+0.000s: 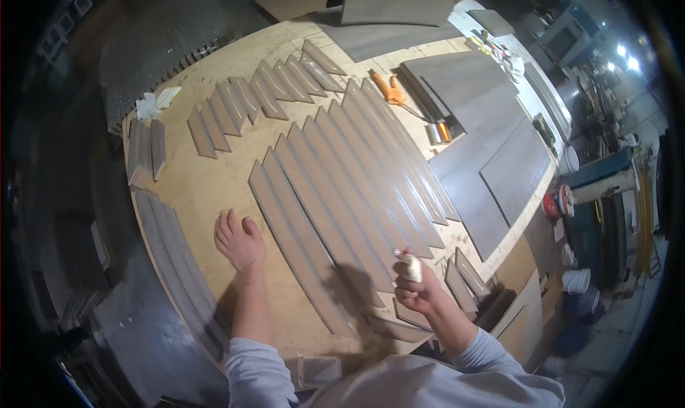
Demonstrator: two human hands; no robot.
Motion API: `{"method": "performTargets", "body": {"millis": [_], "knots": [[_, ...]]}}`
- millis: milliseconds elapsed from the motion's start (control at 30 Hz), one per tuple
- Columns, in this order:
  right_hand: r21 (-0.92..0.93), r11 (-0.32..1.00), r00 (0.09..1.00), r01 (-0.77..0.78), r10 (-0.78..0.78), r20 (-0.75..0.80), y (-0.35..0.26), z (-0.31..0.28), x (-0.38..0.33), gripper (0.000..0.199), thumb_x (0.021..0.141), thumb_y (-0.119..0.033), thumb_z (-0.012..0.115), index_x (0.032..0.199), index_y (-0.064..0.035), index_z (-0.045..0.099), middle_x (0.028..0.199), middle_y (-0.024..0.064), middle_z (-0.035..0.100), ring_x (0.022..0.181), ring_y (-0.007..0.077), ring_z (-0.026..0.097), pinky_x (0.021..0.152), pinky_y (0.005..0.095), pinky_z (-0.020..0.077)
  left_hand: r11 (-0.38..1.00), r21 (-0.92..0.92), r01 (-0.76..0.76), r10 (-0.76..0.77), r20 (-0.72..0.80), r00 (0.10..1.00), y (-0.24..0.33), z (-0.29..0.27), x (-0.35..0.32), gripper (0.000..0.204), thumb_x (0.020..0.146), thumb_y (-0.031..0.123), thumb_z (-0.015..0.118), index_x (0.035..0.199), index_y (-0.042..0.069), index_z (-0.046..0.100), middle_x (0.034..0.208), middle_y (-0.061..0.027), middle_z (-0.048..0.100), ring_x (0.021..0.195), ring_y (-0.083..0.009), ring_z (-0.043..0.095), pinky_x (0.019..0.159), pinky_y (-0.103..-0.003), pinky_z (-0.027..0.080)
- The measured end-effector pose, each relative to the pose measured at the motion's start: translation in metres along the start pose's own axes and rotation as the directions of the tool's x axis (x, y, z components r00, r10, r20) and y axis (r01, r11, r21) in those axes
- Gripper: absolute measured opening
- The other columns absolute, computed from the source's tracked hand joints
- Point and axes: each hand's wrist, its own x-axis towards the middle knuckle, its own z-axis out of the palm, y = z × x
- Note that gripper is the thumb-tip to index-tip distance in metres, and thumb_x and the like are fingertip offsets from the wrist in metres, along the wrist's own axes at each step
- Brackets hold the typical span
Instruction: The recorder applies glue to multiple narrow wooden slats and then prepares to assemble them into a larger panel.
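Near flat, mitred brown strips [335, 176], the right hand [419, 291] clasps a whitish bottle [412, 267], left hand [241, 243] loosely spread.

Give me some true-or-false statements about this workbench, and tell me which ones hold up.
1. The right hand holds a small pale bottle. True.
2. The left hand grips a hammer. False: no tool shows in it; the fingers are spread.
3. The long strips are stacked in one pile. False: they lie side by side.
4. An orange tool lies between the long strips and the grey panels. True.
5. The table is bright red. False: it is pale wood-coloured.
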Motion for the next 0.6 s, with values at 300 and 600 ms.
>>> {"method": "performTargets", "body": {"millis": [300, 600], "knots": [[0.009, 0.999, 0.994, -0.045, 0.046, -0.095, 0.065, -0.059, -0.144, 0.040, 0.102, -0.052, 0.051, 0.121, -0.0180, 0.057, 0.079, -0.0017, 0.055, 0.045, 0.0014, 0.038, 0.043, 0.0210, 0.0290, 0.998, 0.040, 0.045, -0.048, 0.070, 0.996, -0.004, -0.003, -0.016, 0.049, 0.100, 0.035, 0.051, 0.140, 0.005, 0.051, 0.147, -0.0137, 0.048, 0.142, -0.0307, 0.038, 0.117, -0.049, 0.029], [0.107, 0.975, 0.981, 0.193, -0.188, -0.056, 0.003, -0.062, -0.145, 0.036, 0.104, -0.051, 0.047, 0.118, -0.0199, 0.059, 0.077, -0.0048, 0.055, 0.046, 0.0032, 0.038, 0.045, 0.0211, 0.0308, 0.996, 0.094, 0.002, -0.008, 0.061, 0.998, 0.007, -0.016, -0.066, 0.050, 0.100, 0.034, 0.052, 0.141, 0.006, 0.051, 0.149, -0.0134, 0.047, 0.142, -0.0325, 0.038, 0.117, -0.050, 0.027]]}}
